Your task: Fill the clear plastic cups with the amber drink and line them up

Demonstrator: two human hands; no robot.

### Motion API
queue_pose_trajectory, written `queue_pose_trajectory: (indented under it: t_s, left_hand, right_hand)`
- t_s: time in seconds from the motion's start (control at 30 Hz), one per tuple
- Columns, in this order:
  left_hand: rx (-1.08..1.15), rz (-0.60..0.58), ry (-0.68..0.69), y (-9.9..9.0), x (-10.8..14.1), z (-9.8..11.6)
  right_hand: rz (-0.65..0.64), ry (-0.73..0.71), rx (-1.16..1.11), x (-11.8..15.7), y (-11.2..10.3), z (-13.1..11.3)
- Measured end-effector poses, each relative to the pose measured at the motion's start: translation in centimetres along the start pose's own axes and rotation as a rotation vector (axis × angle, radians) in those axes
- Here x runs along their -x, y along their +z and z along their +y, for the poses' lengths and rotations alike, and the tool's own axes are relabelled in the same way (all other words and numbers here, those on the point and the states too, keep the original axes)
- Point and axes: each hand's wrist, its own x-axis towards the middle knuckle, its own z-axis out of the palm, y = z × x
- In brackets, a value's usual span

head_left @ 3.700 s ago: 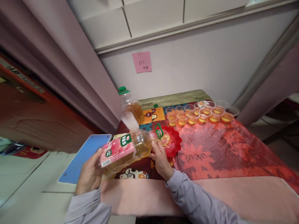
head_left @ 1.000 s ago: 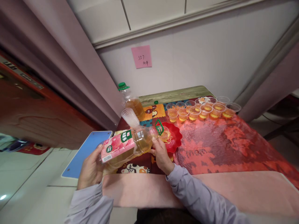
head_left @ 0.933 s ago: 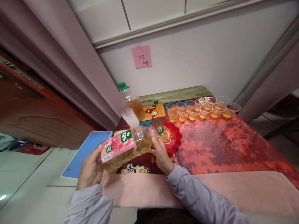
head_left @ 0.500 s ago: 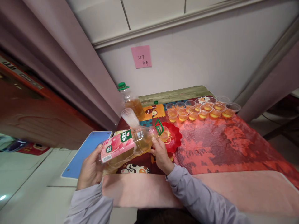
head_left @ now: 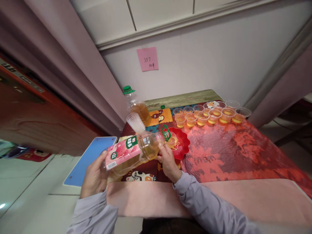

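Observation:
A juice bottle with a pink label lies tilted nearly on its side, its mouth pointing right. My left hand is wrapped round its base, and my right hand grips it near the neck. The green handle ring hangs at the neck. Just past the mouth, a clear cup with some liquid stands in a red scalloped dish. Behind the bottle is a leaning stack of clear cups. Whether liquid is flowing is hard to make out.
A second bottle with a green cap stands at the table's back left. Rows of several filled cups line the back right. A loose green cap lies near the back edge. A blue board is at the left.

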Motion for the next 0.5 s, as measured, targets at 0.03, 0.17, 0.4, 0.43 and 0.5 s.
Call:
queue_pose_trajectory:
  t_s: [0.03,0.17,0.4,0.43,0.5]
  left_hand:
    - [0.000,0.003,0.002,0.0,0.0,0.0]
    - [-0.003,0.007,-0.001,0.1,0.1,0.0]
    - [0.030,-0.026,-0.021,-1.0,-1.4,-1.0]
    - [0.047,-0.040,-0.031,-1.3,-1.8,-1.4]
    - [0.081,-0.070,-0.069,-1.8,-2.7,-2.3]
  right_hand:
    - [0.005,0.001,-0.003,0.0,0.0,0.0]
    - [-0.002,0.003,-0.017,0.0,0.1,0.0]
    - [0.003,-0.025,0.010,0.0,0.0,0.1]
    - [0.010,-0.046,0.024,0.0,0.0,0.1]
    - [0.031,-0.100,0.057,-0.1,0.0,0.1]
